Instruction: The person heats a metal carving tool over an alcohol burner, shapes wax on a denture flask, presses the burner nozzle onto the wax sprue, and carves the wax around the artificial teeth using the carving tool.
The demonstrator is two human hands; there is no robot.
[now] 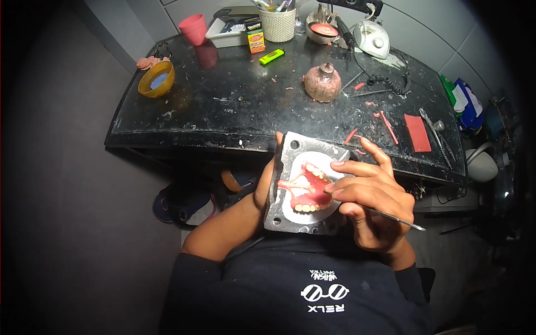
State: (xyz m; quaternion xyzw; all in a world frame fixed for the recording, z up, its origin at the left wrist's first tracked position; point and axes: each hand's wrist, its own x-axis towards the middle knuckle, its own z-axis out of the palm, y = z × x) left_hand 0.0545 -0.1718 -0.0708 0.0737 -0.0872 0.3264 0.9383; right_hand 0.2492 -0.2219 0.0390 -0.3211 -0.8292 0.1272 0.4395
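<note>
My left hand is wrapped round the left edge of a grey metal dental flask, held tilted in front of my chest; most of its fingers are hidden underneath. Set in white plaster inside the flask is a pink wax denture with two rows of cream teeth. Pink wax strands join at its left side. My right hand grips a thin metal carving tool, its handle end sticking out to the lower right. The right fingertips rest at the denture's right part, hiding the tool's working tip.
On the black table stand a wax-smeared burner, a yellow bowl and a pink cup. A green lighter, pink wax sheet, wax strips and metal instruments lie about. A corded handpiece is behind.
</note>
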